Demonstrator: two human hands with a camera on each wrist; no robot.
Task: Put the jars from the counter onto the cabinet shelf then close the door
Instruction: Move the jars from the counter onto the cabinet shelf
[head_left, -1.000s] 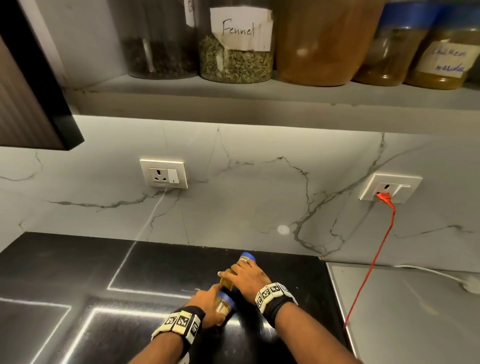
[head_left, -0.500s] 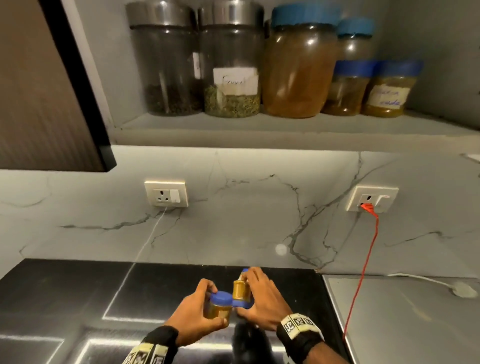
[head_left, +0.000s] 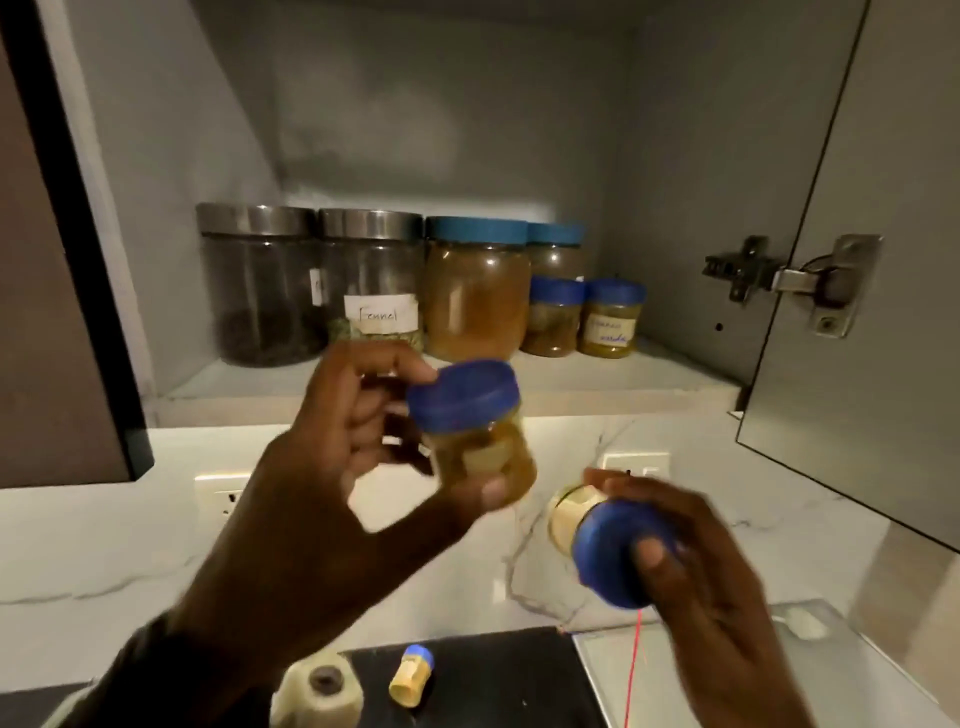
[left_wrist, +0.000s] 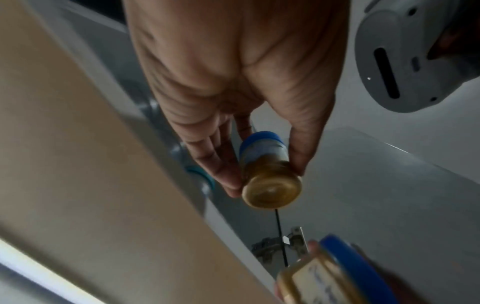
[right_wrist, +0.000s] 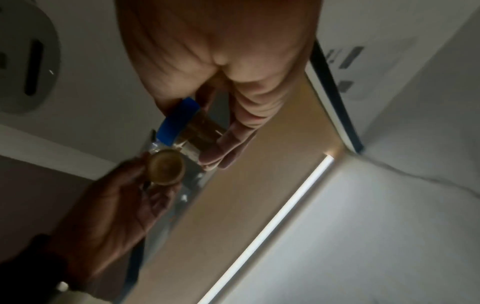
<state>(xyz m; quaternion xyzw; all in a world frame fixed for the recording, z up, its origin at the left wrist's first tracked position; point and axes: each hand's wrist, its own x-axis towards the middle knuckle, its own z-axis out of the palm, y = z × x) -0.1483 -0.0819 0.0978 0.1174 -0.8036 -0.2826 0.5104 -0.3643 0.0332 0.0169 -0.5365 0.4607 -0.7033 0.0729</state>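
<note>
My left hand grips a small amber jar with a blue lid, upright and level with the front edge of the cabinet shelf. The left wrist view shows that jar from below, pinched between thumb and fingers. Lower and to the right, my right hand holds a second labelled blue-lidded jar, tilted with its lid towards me. In the right wrist view this jar sits between the fingers. A third small jar lies on its side on the dark counter. The cabinet door stands open at the right.
Several jars fill the shelf's back left and middle, among them one labelled Fennel. Bare shelf shows in front and at the right. A door hinge juts in at the right. A white round object sits on the counter. A red cable hangs nearby.
Both hands have risen from the counter, each carrying a jar, up towards the shelf. The head view has tilted upward, so the open cabinet fills it.
</note>
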